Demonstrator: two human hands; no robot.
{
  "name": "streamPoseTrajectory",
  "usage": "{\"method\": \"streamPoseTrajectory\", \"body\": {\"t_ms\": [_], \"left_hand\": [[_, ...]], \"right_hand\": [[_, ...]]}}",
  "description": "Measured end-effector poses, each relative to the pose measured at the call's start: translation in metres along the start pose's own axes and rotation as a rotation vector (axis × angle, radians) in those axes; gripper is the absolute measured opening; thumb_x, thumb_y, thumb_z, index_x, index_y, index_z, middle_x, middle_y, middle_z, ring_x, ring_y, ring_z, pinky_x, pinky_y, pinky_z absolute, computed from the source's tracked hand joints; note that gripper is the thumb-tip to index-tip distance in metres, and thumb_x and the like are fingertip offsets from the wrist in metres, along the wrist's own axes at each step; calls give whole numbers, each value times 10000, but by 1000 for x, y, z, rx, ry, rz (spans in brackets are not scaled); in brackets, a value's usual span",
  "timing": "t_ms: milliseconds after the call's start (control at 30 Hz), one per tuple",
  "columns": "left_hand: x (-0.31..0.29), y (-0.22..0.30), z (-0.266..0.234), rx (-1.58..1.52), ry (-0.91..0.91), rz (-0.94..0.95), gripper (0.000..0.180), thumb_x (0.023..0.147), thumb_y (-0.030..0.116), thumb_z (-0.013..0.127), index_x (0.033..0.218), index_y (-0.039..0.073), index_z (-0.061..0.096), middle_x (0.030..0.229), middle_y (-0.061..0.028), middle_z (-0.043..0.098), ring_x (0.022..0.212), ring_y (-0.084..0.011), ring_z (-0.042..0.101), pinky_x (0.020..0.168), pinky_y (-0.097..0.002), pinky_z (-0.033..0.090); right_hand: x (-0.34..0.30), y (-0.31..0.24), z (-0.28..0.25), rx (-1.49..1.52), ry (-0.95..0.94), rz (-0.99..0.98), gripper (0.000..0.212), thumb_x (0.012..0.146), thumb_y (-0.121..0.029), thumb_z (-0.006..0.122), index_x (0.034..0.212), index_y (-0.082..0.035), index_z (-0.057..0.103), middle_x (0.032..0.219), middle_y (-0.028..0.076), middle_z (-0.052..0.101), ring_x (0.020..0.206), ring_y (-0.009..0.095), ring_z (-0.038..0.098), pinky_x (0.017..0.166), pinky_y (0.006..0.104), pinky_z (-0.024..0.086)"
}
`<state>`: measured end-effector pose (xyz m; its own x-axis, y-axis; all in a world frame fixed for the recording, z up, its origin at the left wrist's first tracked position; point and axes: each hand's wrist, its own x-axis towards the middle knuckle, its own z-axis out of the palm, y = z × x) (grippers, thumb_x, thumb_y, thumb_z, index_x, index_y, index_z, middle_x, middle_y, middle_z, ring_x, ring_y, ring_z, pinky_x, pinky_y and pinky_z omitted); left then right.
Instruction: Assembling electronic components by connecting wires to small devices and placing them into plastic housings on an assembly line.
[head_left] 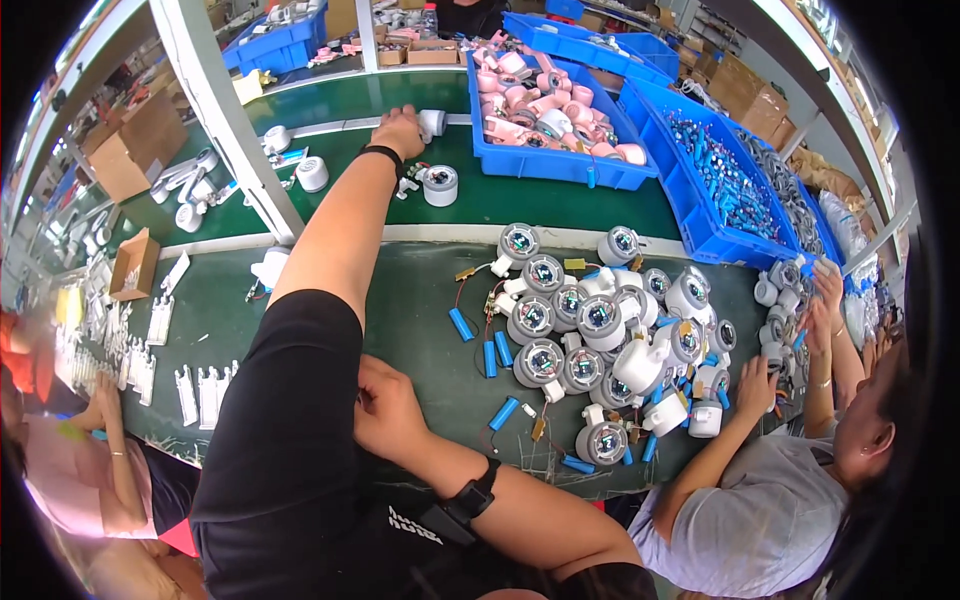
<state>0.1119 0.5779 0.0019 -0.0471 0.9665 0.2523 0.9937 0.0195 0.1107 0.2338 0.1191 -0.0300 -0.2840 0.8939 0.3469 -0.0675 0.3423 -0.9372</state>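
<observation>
My left hand (400, 133) stretches far forward onto the green belt (560, 205). Its fingers curl against a white round housing (432, 123), which shows at the thumb side; the grip is partly hidden. Just nearer me on the belt stands another white housing (440, 186) with a dark round top and a small wired piece beside it. Close to my body, my right hand (390, 408) is closed with curled fingers, partly covered by my left sleeve, so whatever is in them cannot be made out. To its right lies a crowd of white housings (600, 318) with clear round tops, wires and blue cylindrical cells (505, 413).
A blue bin (560, 170) of pink parts stands beyond the belt, beside a blue bin (715, 240) of blue cells. A metal post (225, 120) rises at left. White strips (210, 395) lie on the left bench. Co-workers' hands (757, 385) work at right and left.
</observation>
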Motion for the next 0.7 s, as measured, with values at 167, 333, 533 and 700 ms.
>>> {"method": "streamPoseTrajectory", "body": {"t_ms": [167, 333, 533, 700], "left_hand": [[-10, 67, -5, -127, -206, -132, 727, 888, 299, 788, 1518, 90, 491, 1525, -180, 630, 1418, -363, 594, 1204, -610, 378], [-13, 44, -18, 31, -83, -155, 438, 981, 222, 631, 1407, 130, 669, 1435, -105, 718, 1368, -294, 655, 1220, -610, 327], [-50, 1, -88, -142, -4, -2, 390, 888, 375, 761, 1100, 52, 816, 1191, -162, 807, 1077, -290, 785, 959, -429, 603], [-168, -13, -163, -1209, -58, -67, 291, 920, 243, 759, 985, -38, 800, 942, -127, 812, 803, -181, 772, 760, -318, 622]], "right_hand": [[5, 2, -13, 32, 127, -17, 227, 827, 50, 660, 1034, -3, 736, 882, 177, 632, 673, 325, 649, 605, 398, 498], [7, -9, -7, 57, 93, -29, 190, 834, 34, 676, 1005, -10, 746, 915, 183, 661, 691, 333, 659, 618, 390, 508], [13, 16, -7, -7, 163, -16, 126, 882, 47, 628, 894, -15, 736, 851, 36, 679, 763, 120, 633, 661, 284, 500], [21, 25, -38, 375, 241, 173, 238, 970, -56, 692, 1207, -43, 693, 1048, 12, 703, 925, 108, 646, 796, 288, 529]]}}
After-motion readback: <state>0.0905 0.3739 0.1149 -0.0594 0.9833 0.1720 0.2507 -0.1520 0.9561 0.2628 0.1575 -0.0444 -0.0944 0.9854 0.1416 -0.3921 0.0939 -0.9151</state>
